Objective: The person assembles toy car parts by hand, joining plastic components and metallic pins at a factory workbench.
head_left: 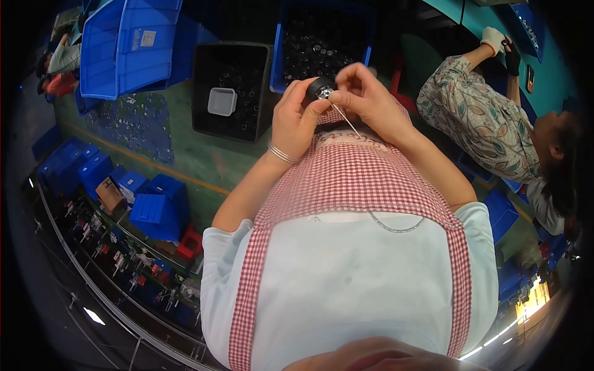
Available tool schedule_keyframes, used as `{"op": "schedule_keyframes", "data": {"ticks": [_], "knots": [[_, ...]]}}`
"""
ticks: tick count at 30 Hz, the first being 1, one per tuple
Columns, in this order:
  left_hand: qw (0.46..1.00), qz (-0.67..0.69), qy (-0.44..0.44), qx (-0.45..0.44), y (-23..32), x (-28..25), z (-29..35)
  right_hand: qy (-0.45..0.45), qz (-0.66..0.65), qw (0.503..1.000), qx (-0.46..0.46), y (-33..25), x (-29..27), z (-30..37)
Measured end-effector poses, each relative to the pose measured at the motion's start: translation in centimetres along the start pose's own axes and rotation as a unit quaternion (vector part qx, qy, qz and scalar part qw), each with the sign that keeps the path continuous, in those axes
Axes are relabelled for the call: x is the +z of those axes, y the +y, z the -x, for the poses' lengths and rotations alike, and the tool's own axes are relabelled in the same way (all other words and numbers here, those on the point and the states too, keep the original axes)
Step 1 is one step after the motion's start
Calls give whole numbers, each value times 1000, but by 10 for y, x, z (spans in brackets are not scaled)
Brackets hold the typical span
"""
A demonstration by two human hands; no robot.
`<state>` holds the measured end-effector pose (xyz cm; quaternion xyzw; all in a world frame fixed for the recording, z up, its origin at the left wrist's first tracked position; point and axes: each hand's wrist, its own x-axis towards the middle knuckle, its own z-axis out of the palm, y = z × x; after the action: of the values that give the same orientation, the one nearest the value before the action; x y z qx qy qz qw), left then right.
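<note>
Got a black bin (201, 93) off left of the grip, white tray (221, 102) inside. Pinching a black round part (318, 85) in the left hand (296, 117), just above both thumb tips. Thin metal rod (346, 120) slanting down-right from there; right hand (371, 104) right beside the part, can't tell if gripping the rod.

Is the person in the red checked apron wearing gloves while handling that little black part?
No, the left hand and right hand both show bare skin at the black part.
</note>
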<state>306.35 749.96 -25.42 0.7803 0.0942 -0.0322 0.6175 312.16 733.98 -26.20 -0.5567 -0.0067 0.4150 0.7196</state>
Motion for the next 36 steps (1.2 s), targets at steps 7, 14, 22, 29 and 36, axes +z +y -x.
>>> {"op": "schedule_keyframes", "data": {"ticks": [7,14,22,29,36], "knots": [[998,-67,-4,3,15,7,-5,-63,-103,992,-44,-6,6,-1],[984,-106,101,103,20,34,-19,2,-101,992,-76,-13,1,-7],[924,353,98,-112,33,57,-41,113,-143,979,-88,-37,5,-7],[951,288,34,-105,61,52,-39,-22,-96,989,-108,-59,-14,7],[985,151,80,-38,70,63,-41,-10,-12,985,-172,-63,-18,8]]}}
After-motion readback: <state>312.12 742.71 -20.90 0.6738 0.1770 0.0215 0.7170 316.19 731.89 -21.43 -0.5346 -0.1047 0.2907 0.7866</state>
